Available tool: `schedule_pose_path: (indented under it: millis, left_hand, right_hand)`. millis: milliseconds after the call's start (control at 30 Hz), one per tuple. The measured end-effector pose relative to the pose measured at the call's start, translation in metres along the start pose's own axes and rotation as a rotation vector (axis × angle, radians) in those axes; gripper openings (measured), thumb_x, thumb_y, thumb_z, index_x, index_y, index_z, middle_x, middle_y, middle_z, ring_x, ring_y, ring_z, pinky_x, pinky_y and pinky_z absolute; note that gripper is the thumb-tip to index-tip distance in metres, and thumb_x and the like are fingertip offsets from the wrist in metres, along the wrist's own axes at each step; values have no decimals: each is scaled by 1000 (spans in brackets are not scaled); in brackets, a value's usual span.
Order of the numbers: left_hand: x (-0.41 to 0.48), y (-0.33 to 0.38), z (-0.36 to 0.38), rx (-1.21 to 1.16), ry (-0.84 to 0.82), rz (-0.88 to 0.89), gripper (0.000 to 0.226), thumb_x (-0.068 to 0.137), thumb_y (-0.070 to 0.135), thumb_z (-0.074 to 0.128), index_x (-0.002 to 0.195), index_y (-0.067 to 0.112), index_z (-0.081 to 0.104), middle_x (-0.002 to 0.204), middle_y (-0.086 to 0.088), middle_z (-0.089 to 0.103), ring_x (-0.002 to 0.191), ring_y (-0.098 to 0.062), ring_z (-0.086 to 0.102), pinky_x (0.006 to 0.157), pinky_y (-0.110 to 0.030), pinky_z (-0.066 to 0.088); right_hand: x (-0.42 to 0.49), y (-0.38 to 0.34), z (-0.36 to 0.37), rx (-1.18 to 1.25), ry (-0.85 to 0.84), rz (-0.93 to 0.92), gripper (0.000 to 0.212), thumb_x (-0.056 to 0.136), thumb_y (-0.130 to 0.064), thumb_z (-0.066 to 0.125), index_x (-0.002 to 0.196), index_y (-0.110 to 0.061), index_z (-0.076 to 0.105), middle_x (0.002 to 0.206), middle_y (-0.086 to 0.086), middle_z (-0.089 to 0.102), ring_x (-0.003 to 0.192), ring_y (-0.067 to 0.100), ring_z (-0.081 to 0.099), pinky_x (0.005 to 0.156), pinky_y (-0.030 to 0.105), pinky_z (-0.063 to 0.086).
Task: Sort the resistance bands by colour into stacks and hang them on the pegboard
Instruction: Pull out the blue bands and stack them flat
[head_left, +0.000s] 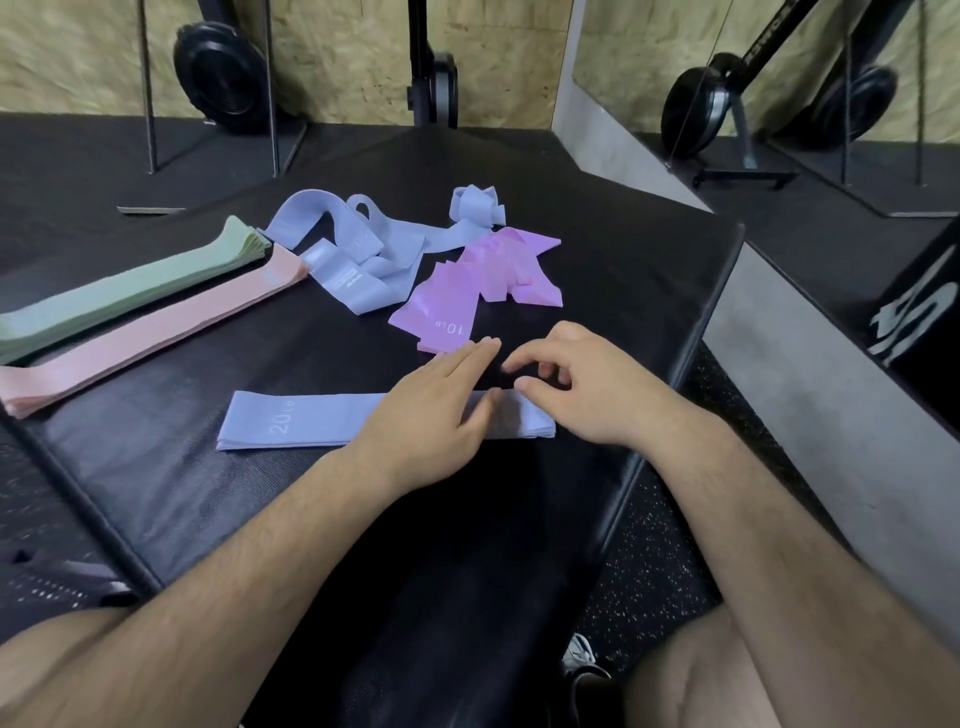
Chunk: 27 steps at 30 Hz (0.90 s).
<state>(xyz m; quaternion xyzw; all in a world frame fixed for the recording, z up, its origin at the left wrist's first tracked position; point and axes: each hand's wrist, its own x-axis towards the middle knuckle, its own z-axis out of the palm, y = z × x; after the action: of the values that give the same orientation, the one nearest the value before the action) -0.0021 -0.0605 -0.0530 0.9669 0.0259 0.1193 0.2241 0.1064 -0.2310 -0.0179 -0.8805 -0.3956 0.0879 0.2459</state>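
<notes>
While the left hand (431, 400) lies flat on the folded blue stack (296, 421), grip spread, likely pinning its layers square to the worktop (597, 249), the right hand (576, 384) hovers at the stack's right end, fingers loosely curled, pinching nothing; just beyond, purple bands (478, 280) lie jumbled, loose blue bands (358, 254) tangled behind, unsorted, with pink stack (156, 332) and green stack (130, 291) tidy far left

Head-worn camera looks forward and down, close, at resistance bands (291, 421) on a bench (623, 280).
</notes>
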Motion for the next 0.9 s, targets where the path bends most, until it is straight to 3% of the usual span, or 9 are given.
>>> schedule_pose_path:
  millis: [100, 200, 300, 433, 600, 800, 900]
  left_hand:
    - [2, -8, -14, -20, 96, -7, 46, 102, 31, 47, 146, 21, 42, 146, 9, 49, 131, -11, 45, 106, -26, 37]
    - [4, -27, -25, -19, 147, -47, 41, 101, 28, 49, 140, 18, 48, 139, 5, 55, 126, -15, 48, 103, -32, 41]
    - [7, -55, -32, 19, 177, -108, 43, 101, 30, 49, 141, 15, 49, 146, 3, 50, 135, -16, 44, 110, -33, 37]
    - [17, -82, -41, 59, 170, -212, 35, 99, 30, 50, 131, 17, 56, 137, -2, 53, 123, -26, 50, 100, -35, 38]
    - [34, -106, -37, 90, 73, -278, 32, 100, 33, 45, 120, 16, 63, 151, -5, 40, 129, -28, 45, 102, -38, 41]
    - [38, -114, -32, 107, 74, -256, 26, 98, 36, 46, 108, 17, 60, 106, 1, 54, 102, -21, 54, 82, -35, 47]
    - [36, -110, -36, 70, 116, -244, 24, 100, 29, 46, 110, 15, 63, 104, 2, 58, 99, -22, 56, 82, -39, 49]
  right_hand:
    - [17, -15, 9, -12, 54, -55, 27, 98, -36, 57, 123, -43, 65, 102, -12, 49, 93, 2, 50, 89, 33, 51]
    - [40, -33, 23, -34, 71, -113, 32, 100, -35, 54, 130, -37, 62, 111, -9, 52, 111, 11, 46, 97, 35, 46]
    - [64, -48, 39, -40, 41, -130, 33, 102, -34, 50, 133, -36, 61, 122, -7, 55, 120, 17, 41, 101, 32, 39]
    - [90, -60, 59, -46, 39, -140, 35, 103, -31, 48, 136, -35, 61, 132, -12, 53, 115, 12, 33, 101, 26, 31]
    - [112, -66, 73, -103, 18, -119, 37, 104, -28, 44, 138, -34, 59, 144, -13, 48, 126, 20, 36, 111, 38, 33]
    - [120, -63, 76, -86, 25, -113, 35, 104, -25, 43, 133, -35, 62, 144, -13, 47, 127, 20, 36, 111, 37, 32]
    - [118, -61, 73, -24, 90, -116, 32, 102, -20, 44, 126, -31, 62, 133, -13, 54, 120, 21, 41, 107, 39, 39]
